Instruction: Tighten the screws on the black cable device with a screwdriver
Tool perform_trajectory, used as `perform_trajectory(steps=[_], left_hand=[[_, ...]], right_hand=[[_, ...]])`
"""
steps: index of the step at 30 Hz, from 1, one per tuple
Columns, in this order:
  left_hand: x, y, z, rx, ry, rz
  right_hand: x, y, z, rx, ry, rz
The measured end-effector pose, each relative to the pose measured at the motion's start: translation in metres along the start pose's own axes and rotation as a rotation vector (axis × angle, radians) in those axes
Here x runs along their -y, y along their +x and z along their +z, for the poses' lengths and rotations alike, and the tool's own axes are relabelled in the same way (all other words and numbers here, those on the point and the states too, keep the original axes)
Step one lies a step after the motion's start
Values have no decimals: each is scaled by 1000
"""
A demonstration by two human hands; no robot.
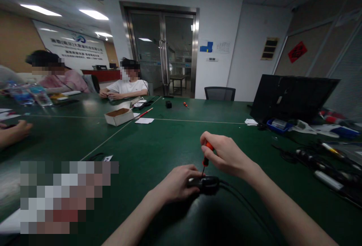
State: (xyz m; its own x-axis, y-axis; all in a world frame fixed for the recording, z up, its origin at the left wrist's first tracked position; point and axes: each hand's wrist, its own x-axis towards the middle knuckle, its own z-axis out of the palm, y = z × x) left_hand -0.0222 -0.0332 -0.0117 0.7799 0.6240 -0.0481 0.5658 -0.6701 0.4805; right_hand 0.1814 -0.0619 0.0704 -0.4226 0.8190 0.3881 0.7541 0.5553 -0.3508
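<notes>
A black corded device lies on the green table in front of me, its cable trailing off to the right. My left hand is closed round its left end, thumb and fingers on either side. Above it, my right hand grips the orange and black handle of a screwdriver. The screwdriver stands nearly upright, with its thin shaft running down to the top of the device. Its tip is too small to tell whether it sits in a screw.
Ahead are an open white box, a red pencil-like stick, a small black block and another screwdriver. A monitor, a blue tray and tangled cables occupy the right. Other people sit across and left.
</notes>
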Motion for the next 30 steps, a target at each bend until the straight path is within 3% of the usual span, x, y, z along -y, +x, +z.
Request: perform_trajectory(steps=[6, 12, 18, 22, 24, 30], left_hand=[[-1, 0, -2, 7, 2, 2], [0, 1, 0, 1, -6, 14], [1, 1, 0, 5, 2, 26], [1, 1, 0, 1, 4, 19], [1, 1, 0, 1, 4, 14], [1, 1, 0, 15, 10, 20]], right_hand=[[0, 1, 4, 24, -120, 44], [-2, -1, 0, 13, -45, -45], [-6, -1, -1, 89, 373, -123], [-4, 2, 5, 181, 624, -4], [-1, 3, 6, 132, 552, 49], [6, -1, 0, 24, -8, 9]])
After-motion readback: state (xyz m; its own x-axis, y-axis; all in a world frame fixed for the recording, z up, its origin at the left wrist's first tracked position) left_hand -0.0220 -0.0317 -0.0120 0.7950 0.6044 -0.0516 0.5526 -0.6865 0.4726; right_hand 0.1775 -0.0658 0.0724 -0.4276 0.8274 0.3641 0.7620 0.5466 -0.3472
